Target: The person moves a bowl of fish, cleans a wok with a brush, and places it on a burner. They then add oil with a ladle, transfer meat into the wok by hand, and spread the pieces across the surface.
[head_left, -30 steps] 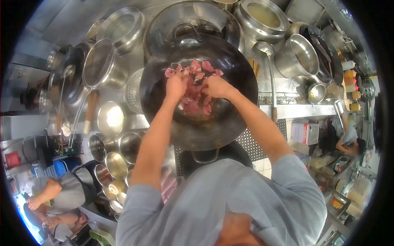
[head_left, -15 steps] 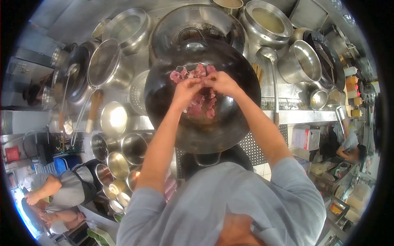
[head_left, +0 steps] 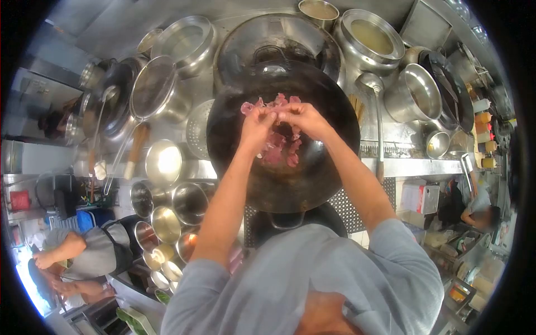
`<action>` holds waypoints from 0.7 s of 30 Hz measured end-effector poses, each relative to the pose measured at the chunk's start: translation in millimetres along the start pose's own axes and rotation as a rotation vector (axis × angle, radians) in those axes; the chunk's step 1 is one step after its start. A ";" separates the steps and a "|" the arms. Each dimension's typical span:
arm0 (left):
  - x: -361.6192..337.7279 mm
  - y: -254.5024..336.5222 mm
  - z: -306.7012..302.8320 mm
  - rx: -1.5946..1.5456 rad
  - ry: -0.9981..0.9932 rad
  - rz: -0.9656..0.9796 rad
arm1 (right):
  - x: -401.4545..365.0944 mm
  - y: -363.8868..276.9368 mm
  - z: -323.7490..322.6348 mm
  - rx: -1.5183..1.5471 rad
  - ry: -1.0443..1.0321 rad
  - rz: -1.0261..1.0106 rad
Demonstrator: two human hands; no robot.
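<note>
Slices of raw red meat (head_left: 273,155) lie in a large dark wok (head_left: 285,192) in front of me, spread in a rough ring over its middle. Above them, my left hand (head_left: 259,127) and my right hand (head_left: 304,120) meet with their fingertips pinched together. Both hands seem to hold one small piece of meat between them, though the fingers cover most of it. Several more slices show just beyond my fingers, toward the wok's far side.
Behind the wok sits a second wok (head_left: 282,33). A ladle (head_left: 379,128) and a steel pot (head_left: 416,95) are at the right. A strainer (head_left: 153,89) and metal bowls (head_left: 163,162) stand at the left. One person (head_left: 95,254) is at lower left, another (head_left: 479,206) at far right.
The view has shifted slightly, so the wok and pots appear a little further right. My hands remain together over the meat, fingers still pinched.
</note>
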State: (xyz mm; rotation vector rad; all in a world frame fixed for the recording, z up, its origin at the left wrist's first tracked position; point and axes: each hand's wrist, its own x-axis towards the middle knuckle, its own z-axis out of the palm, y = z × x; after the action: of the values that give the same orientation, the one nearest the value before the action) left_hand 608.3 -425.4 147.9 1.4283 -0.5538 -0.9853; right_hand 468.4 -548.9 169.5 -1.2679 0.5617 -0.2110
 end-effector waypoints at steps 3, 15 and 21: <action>-0.5 -9.9 0.2 -0.113 0.054 0.105 | -2.8 -0.5 10.6 -0.102 0.003 -0.070; -43.9 6.8 -55.5 0.254 0.284 0.081 | 56.1 19.1 55.9 -0.229 -0.161 -0.096; -43.4 3.0 -98.9 0.585 0.625 0.270 | 53.1 -0.7 83.3 -0.303 0.084 0.041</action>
State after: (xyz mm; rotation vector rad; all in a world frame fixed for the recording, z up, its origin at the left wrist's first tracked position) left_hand 667.9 -335.3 149.4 2.0005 -0.5620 -0.1200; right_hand 555.9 -503.0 170.7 -1.5445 0.7106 -0.1492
